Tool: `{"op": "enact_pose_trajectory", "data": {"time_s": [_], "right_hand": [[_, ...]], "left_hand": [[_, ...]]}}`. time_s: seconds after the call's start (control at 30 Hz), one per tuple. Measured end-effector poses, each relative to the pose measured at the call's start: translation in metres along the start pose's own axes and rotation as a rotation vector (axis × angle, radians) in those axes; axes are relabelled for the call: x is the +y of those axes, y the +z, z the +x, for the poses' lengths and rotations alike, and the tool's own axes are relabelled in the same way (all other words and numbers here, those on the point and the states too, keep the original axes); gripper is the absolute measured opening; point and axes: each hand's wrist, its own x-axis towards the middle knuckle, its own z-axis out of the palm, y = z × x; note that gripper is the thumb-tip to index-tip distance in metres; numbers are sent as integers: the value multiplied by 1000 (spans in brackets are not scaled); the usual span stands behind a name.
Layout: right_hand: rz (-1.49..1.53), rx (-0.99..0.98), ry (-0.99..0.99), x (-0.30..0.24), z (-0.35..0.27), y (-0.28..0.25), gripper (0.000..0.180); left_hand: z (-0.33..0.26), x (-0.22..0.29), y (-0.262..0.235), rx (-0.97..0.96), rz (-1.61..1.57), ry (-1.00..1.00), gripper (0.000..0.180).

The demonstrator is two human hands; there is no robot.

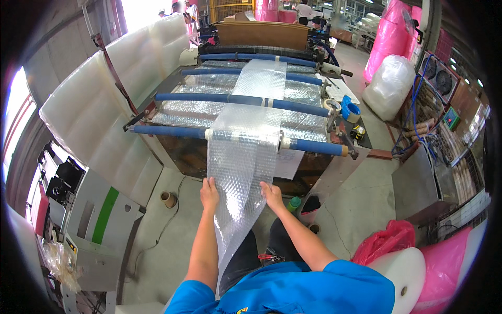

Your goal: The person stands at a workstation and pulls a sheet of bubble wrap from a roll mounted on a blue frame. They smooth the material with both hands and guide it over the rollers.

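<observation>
Since the bubble wrap (pixel 241 167) draped over the front roller (pixel 311 146) of the machine (pixel 183 157) looks light, soft and easily creased, your left fingers (pixel 210 183) and right fingers (pixel 265 188) sensibly pinch its opposite side edges.

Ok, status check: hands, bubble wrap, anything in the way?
Left hand, right hand: gripping bubble wrap, one edge each. Wrap drapes over front bar. Nothing visibly blocking it.

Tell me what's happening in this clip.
A person in a blue shirt is handling bubble wrap: the left grip pinches its left edge, the right grip its right edge. The strip drapes over the front roller and hangs down between the arms.
</observation>
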Motion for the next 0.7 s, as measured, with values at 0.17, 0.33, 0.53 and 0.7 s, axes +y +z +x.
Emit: {"op": "enact_pose_trajectory", "data": {"time_s": [0.17,0.33,0.53,0.7], "right_hand": [[48,95,-12,-38,33,-1,42],[86,171,-4,-41,38,7,37],[216,6,273,-2,-43,24,33],[163,-253,331,-28,-94,19,45]], "left_hand": [[38,45,-1,32,37,-25,38],[37,63,-17,-35,14,-210,62],[-36,-13,-21,-216,93,-311,78],[-48,10,-85,-148,86,-254,60]]}}
